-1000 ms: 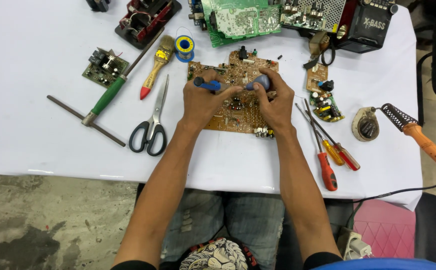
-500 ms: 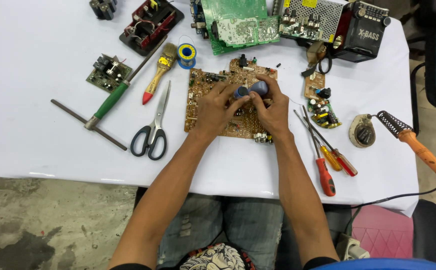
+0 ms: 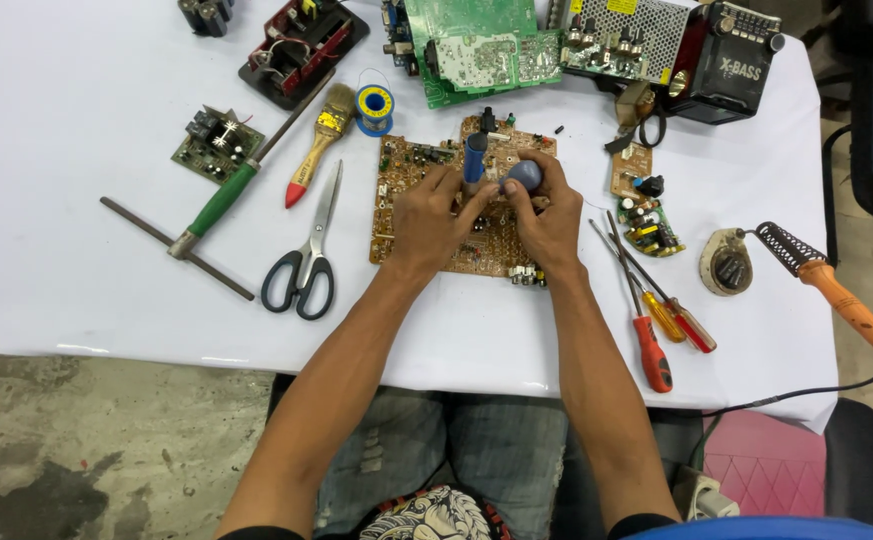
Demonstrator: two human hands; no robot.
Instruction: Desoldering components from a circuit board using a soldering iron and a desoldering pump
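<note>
A brown circuit board (image 3: pixel 406 175) lies flat on the white table in front of me. Both hands rest over its middle. My left hand (image 3: pixel 434 215) grips the dark blue barrel of a blue tool (image 3: pixel 475 157), which points away from me over the board. My right hand (image 3: pixel 548 220) is closed around the tool's rounded grey-blue end (image 3: pixel 524 176). The fingertips of both hands meet over the board and hide what lies under them.
Left of the board lie scissors (image 3: pixel 306 265), a brush (image 3: pixel 318 140), a solder spool (image 3: pixel 374 103), a green-handled T-bar tool (image 3: pixel 218 200) and a small green board (image 3: pixel 216 140). To the right are screwdrivers (image 3: pixel 656 320), a small board (image 3: pixel 641 205) and a soldering iron (image 3: pixel 836 290). A green board (image 3: pixel 481 45) and a black radio (image 3: pixel 731 65) stand behind.
The blue tool lay crosswise between my hands a second ago; now its barrel points away from me and my hands are closer together over the board.
</note>
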